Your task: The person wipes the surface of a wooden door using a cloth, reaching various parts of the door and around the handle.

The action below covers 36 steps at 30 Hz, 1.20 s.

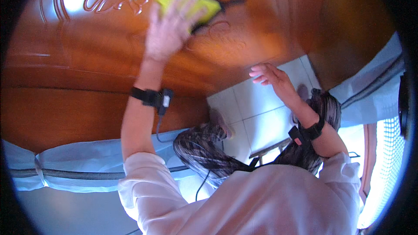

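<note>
My left hand (169, 27) lies over a yellow pad or cloth (199, 8), its fingers spread across the top. This pad is against a glossy reddish-brown wooden panel (107, 39) with carved floral relief. Dark, blurred shapes edge the pad; whether they are its underside or a reflection cannot be told. My right hand (272, 75) hangs in the air near the panel's lower edge, over the floor. It holds nothing, and its fingers are slightly bent. Each forearm wears a black strap with a small device.
Pale floor tiles (258, 111) show between my bent legs in dark patterned trousers (202, 150). Below me is part of a seat or stool frame (269, 148). Light blue sheeting with a dark band (85, 173) runs along the left, with more at right. A wooden side (356, 16) rises at right.
</note>
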Each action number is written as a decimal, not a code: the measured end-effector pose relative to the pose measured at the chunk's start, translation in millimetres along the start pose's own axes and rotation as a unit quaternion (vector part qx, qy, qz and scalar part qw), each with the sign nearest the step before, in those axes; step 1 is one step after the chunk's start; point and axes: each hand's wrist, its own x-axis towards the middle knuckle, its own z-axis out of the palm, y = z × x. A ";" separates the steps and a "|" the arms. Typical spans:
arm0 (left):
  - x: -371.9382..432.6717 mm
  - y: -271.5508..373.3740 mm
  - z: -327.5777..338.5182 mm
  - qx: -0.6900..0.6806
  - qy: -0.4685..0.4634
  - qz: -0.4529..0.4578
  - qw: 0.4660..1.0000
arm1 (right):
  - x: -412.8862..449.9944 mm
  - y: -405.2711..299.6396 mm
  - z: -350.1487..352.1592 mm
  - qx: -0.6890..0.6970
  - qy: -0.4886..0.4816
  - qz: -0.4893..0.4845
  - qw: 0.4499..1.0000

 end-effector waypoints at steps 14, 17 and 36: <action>-9.3 202.2 106.9 0.119 -0.002 0.232 0.965 | -32.9 24.9 21.8 -0.438 -0.190 -0.122 0.870; -36.3 250.8 135.2 0.096 0.000 0.251 0.963 | -38.7 37.3 21.9 -0.461 -0.232 -0.121 0.848; 121.1 101.3 6.9 -0.174 0.104 -0.008 0.979 | -39.1 56.7 24.1 -0.579 -0.244 -0.121 0.768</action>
